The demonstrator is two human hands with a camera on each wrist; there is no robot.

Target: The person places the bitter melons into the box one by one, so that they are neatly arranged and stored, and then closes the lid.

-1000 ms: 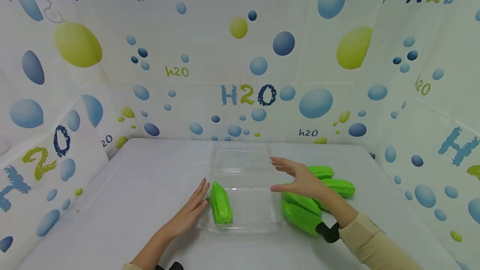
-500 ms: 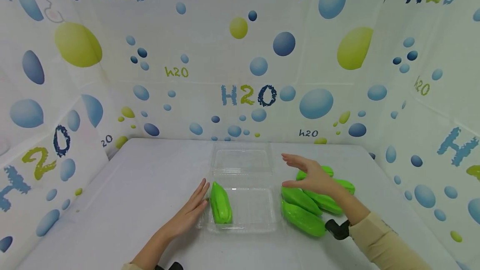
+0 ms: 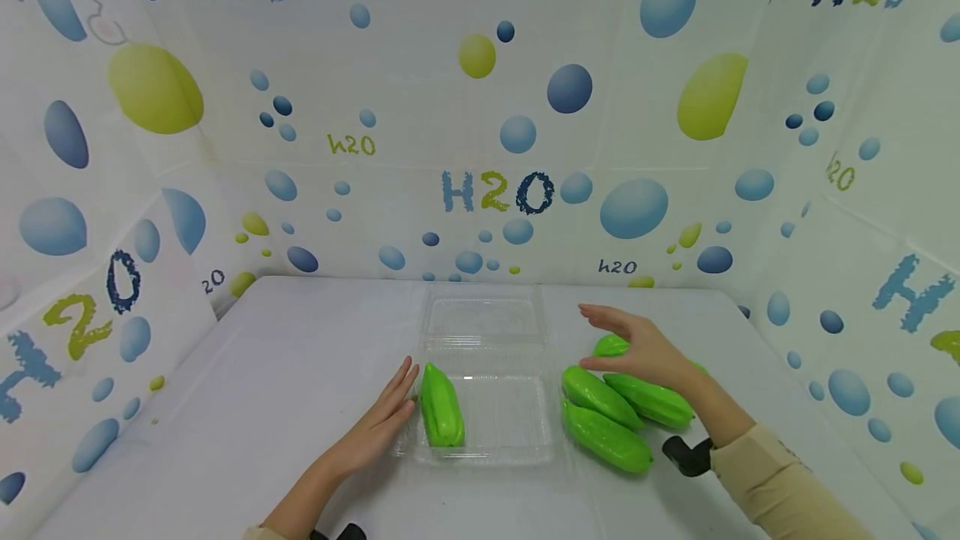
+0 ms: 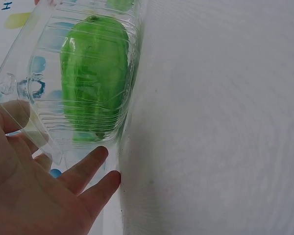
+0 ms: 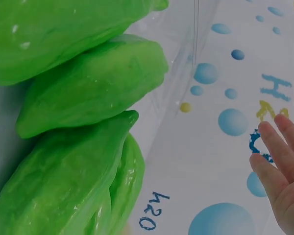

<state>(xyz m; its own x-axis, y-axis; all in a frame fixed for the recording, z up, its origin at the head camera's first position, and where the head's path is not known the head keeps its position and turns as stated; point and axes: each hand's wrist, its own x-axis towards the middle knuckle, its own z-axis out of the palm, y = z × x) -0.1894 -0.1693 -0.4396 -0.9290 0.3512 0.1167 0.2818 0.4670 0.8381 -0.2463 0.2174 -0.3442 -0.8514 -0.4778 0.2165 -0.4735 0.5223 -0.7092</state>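
Observation:
A clear plastic clamshell box (image 3: 510,423) lies unfolded, its lid (image 3: 483,321) laid back behind the base. One glossy green ridged fruit, like a star fruit (image 3: 442,411), lies lengthwise along the base's left side; the left wrist view shows this fruit (image 4: 95,73) through the clear wall. My left hand (image 3: 378,423) rests against that side with fingers extended. Over the green fruits to the right of the box hovers my right hand (image 3: 648,352), thumb and fingers spread apart, holding nothing. It partly hides the rear fruits. The right wrist view shows the fruits (image 5: 95,83) close up.
Several similar green fruits (image 3: 607,437) lie grouped just right of the box on the white tabletop (image 3: 300,357). Behind and on both sides stand white sheets printed with bubbles and lettering (image 3: 495,190).
My right hand has moved right, from the box's right edge to over the fruit pile, uncovering the front fruits. The left hand and the fruit in the box have stayed put.

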